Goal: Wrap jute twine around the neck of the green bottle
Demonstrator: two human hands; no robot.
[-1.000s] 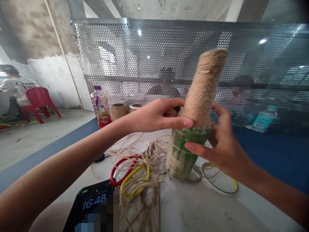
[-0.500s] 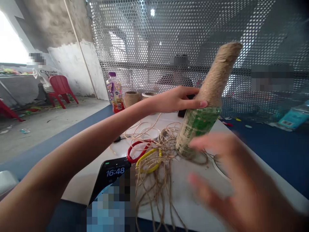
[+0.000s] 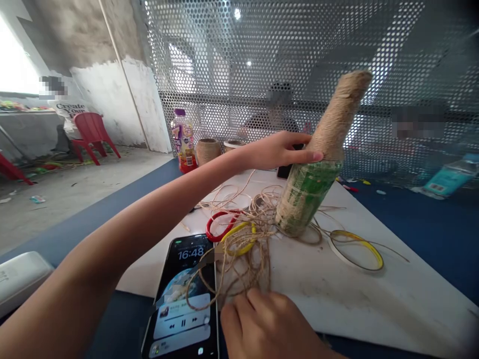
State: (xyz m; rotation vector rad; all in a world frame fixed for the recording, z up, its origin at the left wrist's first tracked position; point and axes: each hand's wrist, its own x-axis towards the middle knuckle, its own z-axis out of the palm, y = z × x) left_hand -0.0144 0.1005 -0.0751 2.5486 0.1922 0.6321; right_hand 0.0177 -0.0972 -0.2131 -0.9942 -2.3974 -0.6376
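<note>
A glass bottle stands tilted to the right. Jute twine is wound tightly around its neck and shoulder, while its lower body shows green under a clear, worn surface. My left hand is closed around its shoulder, thumb in front. At the table's near edge, my right hand is curled closed on strands of loose jute twine; its fingertips are hidden. The tangled twine spreads from the bottle's base over scissors with red and yellow handles. Some loops lie across a lit phone.
A roll of tape lies on the white board to the right. Behind my left arm stand a drink bottle and a twine-wrapped jar. A blue-labelled bottle lies far right. Perforated metal closes off the back.
My right hand has moved from beside the bottle down and left to the near edge, closing on the twine. Strands that hung over the edge are drawn up. My left hand keeps its hold.
</note>
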